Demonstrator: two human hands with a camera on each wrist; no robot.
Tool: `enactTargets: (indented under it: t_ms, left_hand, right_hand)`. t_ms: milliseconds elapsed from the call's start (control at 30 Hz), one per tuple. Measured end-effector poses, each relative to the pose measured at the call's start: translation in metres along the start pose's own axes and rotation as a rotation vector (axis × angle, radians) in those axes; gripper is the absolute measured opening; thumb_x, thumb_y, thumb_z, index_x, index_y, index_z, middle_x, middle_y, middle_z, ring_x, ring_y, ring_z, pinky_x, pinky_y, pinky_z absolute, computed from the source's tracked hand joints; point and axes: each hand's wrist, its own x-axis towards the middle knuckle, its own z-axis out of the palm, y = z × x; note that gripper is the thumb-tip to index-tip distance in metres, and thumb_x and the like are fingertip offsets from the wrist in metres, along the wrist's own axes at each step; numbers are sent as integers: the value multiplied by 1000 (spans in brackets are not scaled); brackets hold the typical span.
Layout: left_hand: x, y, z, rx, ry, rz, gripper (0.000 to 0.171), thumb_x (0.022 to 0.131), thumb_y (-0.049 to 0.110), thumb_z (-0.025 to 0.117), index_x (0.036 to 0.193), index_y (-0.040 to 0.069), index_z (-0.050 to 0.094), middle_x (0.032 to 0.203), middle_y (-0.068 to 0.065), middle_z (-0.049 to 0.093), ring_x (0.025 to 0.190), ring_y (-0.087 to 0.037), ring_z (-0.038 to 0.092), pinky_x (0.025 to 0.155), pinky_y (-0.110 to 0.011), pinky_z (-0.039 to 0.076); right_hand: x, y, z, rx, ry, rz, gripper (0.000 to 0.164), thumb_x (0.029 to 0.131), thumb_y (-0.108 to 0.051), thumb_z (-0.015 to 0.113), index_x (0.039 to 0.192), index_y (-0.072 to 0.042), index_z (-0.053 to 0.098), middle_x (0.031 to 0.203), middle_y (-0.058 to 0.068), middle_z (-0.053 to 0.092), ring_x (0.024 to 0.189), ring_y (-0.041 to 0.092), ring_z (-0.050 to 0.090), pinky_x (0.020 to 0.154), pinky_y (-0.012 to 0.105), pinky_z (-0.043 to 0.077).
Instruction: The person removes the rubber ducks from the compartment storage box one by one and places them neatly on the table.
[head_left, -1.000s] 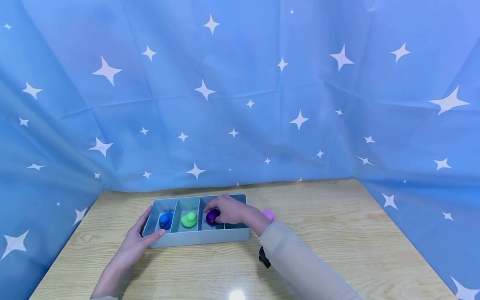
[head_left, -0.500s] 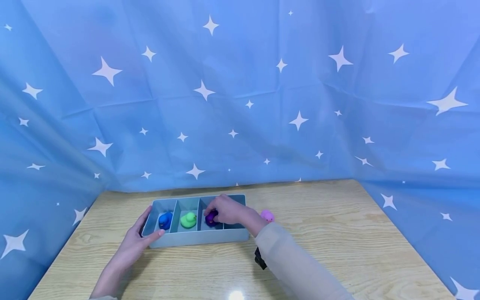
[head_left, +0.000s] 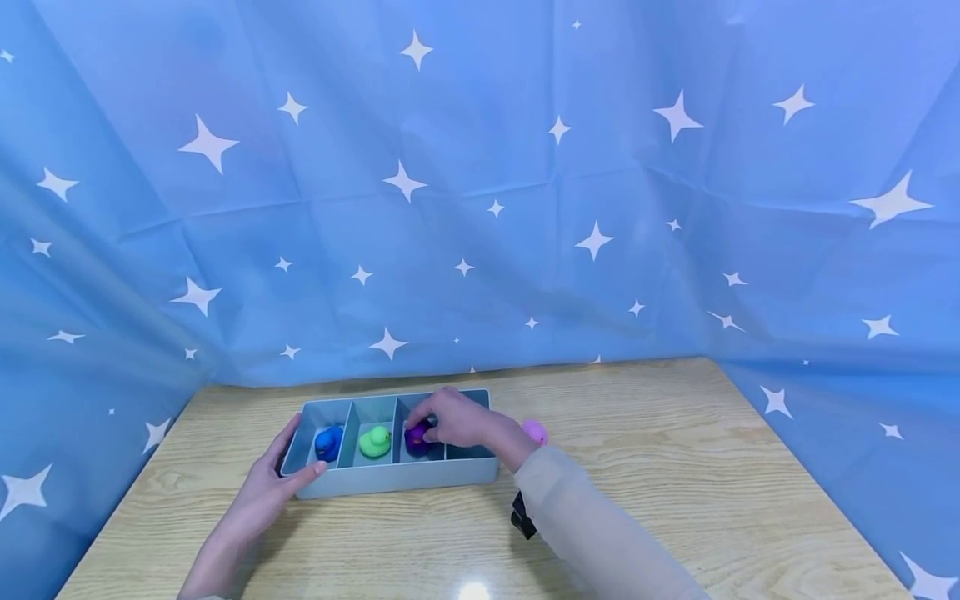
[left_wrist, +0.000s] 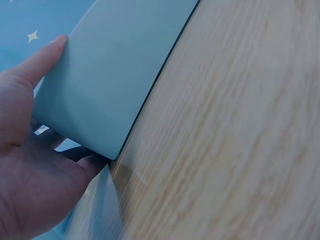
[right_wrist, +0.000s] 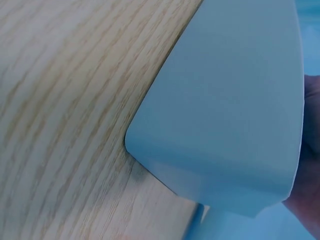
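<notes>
A grey-blue divided box (head_left: 397, 478) lies on the table. My left hand (head_left: 272, 482) grips its left end, thumb against the front wall and fingers round the side; the left wrist view shows this hand (left_wrist: 37, 150) at the box's corner. In the third compartment from the left, my right hand (head_left: 461, 419) pinches a purple rubber duck (head_left: 416, 440), partly hidden by the fingers. A blue duck (head_left: 327, 443) sits in the first compartment and a green duck (head_left: 375, 442) in the second. In the right wrist view, the box wall (right_wrist: 215, 100) hides most of that hand.
A pink duck (head_left: 535, 431) stands on the wooden table (head_left: 675, 467) right of the box, partly behind the right forearm. A black object (head_left: 522, 517) shows beneath the right wrist. A blue curtain (head_left: 480, 208) with white stars encloses the table's back and sides.
The purple duck has turned a little and shifted slightly left under my right fingers, within the same compartment. My left hand keeps its hold on the box.
</notes>
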Motion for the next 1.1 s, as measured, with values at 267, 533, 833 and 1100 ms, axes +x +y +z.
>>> enactTargets:
  t_ms: [267,533,833,1100]
  left_hand:
    - [-1,1,1,-23,-3,10,99,98,29,72,167,20,1,169,-24,2,153,-48,3,119,-63,12]
    - [-1,-1,0,-13,1,14,99,98,31,72,167,20,2,169,-25,3,152,-50,4,118,-65,14]
    - [0,1,-1,-27,-7,25,98,99,30,72,167,20,2,169,-24,2,152,-49,3,118,-65,13]
    - [0,0,-2,-24,0,34,98,98,30,72,167,19,3,169,-24,4,152,-50,4,118,-65,14]
  right_hand:
    - [-2,-1,-4,20,15,-8,31,92,3,74,118,-12,78,122,-1,73,121,17,62,105,28,46]
    - [-6,-9,-15,12,23,-51,29,93,2,72,119,-10,77,125,2,72,122,18,62,105,30,47]
    - [-28,-13,-44,-3,87,-139,31,92,7,69,120,-6,76,122,6,73,118,23,65,106,39,47]
    - [-64,8,-69,-45,186,-207,29,89,7,73,116,-5,77,117,6,74,114,25,67,100,38,52]
